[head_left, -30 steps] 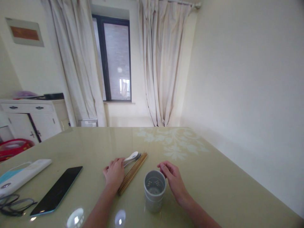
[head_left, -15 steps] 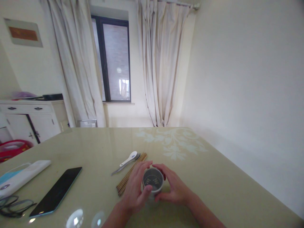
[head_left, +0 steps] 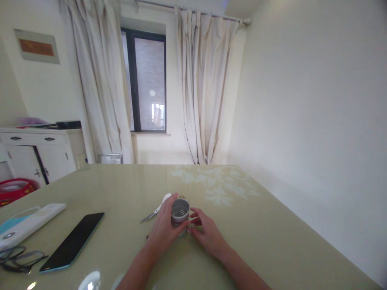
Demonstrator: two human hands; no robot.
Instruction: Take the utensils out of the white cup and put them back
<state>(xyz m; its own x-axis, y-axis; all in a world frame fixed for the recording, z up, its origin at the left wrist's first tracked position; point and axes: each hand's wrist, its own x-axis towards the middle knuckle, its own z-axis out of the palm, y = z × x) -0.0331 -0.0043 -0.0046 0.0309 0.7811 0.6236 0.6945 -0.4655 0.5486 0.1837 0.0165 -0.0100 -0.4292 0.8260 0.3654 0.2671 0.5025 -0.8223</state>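
A grey metal utensil holder (head_left: 180,210) with small holes in its bottom stands upright on the table. My left hand (head_left: 161,226) is wrapped round its left and near side, thumb across the front. My right hand (head_left: 208,234) is at its right side, fingers bent and apart, the tips very close to the wall; whether they touch it I cannot tell. Beyond the left hand lie a white spoon (head_left: 166,197) and a slim metal utensil (head_left: 147,218), both partly covered. The bundle of wooden chopsticks (head_left: 182,197) is mostly hidden by the left hand and holder.
A black phone (head_left: 72,241), a white power strip-like device (head_left: 36,223) and eyeglasses (head_left: 22,257) lie on the left of the glossy table (head_left: 272,245). A wall (head_left: 317,121) runs along the right edge. A white cabinet (head_left: 39,149) and red basket (head_left: 21,187) stand beyond the left edge.
The holder and both hands have moved left and away from me, now covering most of the chopsticks. The right hand's fingers have drawn back from around the holder. The view has tilted slightly up.
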